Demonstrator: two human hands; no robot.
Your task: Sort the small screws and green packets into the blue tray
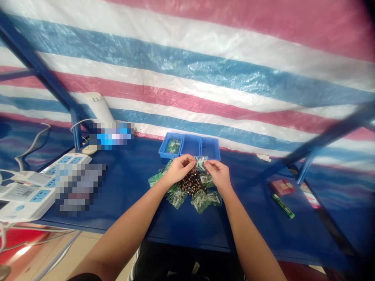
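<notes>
Between both hands a small clear plastic bag [200, 163] with pale metal pieces inside is held up by its two sides. My left hand [182, 168] pinches its left edge, and my right hand [218, 173] pinches the right edge. Below them lies a heap of small dark and brass-coloured screw-like parts [191, 182]. Around the heap are several greenish plastic bags [177, 197] of silvery pin-like pieces, some partly hidden by my left hand and forearm. Just behind the hands stand blue trays [191, 145] joined in a row; the left one holds a similar bag.
A white power strip [48, 183] with cables lies at the left, near a white cylinder [101, 109]. At the right are a red box [282, 187] and a green narrow box [283, 206]. Blue frame bars [43, 74] and a striped sheet [187, 70] bound the blue table [125, 187].
</notes>
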